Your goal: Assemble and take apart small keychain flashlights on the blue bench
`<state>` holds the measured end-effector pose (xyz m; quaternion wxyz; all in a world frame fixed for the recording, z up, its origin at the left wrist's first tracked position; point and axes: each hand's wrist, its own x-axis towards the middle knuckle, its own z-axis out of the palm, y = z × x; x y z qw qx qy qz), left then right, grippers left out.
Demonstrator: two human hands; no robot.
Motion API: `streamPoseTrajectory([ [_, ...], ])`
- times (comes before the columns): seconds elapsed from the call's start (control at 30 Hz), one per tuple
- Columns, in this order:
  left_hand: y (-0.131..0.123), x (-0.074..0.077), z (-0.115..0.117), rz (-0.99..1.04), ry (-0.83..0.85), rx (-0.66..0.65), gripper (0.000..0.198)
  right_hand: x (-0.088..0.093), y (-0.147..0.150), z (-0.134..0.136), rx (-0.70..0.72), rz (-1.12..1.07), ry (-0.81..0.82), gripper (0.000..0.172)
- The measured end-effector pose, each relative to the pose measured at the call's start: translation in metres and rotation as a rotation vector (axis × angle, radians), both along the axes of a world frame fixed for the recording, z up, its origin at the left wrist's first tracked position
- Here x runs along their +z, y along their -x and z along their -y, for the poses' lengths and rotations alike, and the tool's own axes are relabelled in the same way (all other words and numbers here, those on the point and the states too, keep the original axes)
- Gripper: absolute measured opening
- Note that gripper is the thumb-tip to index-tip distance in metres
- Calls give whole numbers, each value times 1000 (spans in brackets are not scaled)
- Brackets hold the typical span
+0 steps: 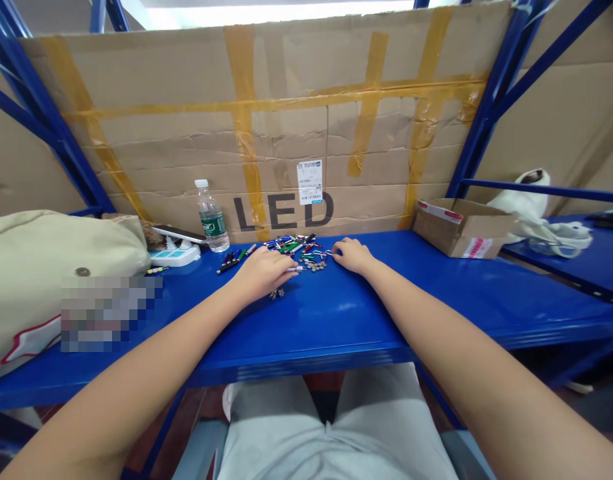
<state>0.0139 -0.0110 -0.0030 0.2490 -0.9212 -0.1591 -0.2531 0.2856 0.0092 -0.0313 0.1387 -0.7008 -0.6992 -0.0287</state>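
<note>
My left hand (265, 272) is closed in a pinch round a slim silver-white tube (296, 269), whose end sticks out past the fingertips. My right hand (353, 255) rests low on the blue table, fingers curled at a small shiny metal piece that is too small to name. Between and behind the hands lies a pile of small coloured metal tubes (290, 245) in green, blue, red and black, some with clips. Several small round silver discs (315, 265) lie between my hands. Another little cluster of silver pieces (277, 293) lies just below my left hand.
A water bottle (213, 220) stands behind the pile, near a white power strip (176, 255) and a phone (180, 234). A cream bag (51, 267) fills the left side. At right sits an open cardboard box (456, 230). A large cardboard sheet (296, 140) walls off the back.
</note>
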Motion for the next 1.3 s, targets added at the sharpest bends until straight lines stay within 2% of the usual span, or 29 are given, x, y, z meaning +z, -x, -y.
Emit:
streamPoseTrajectory([
  [0.13,2,2,0,1,37,13,23,5,4,3,-16,49,-15,22],
  [0.23,3,4,1,8,81,27,21,9,2,3,38,60,-62,18],
  [0.3,2,4,3,31,135,61,19,13,4,7,122,-2,-137,15],
  [0.4,0,4,6,118,207,117,25,21,18,20,341,-215,-251,10],
  [0.5,-2,2,7,175,261,113,31,27,41,39,600,-543,-129,17],
  [0.57,-2,1,7,141,281,65,24,28,53,48,707,-675,-42,15],
  [0.67,0,1,5,78,222,-21,18,27,64,54,763,-837,82,8],
  [0.77,2,2,4,66,119,-89,24,28,65,58,745,-946,235,16],
  [0.87,2,1,4,49,67,-130,27,30,64,64,766,-865,458,25],
  [0.93,1,-1,2,49,59,-133,29,32,65,68,773,-776,505,30],
  [1.17,-2,-6,-1,-7,61,-86,28,32,75,70,699,-322,122,31],
  [1.3,-1,-2,2,-22,-1,-101,31,28,77,71,713,-429,174,26],
])
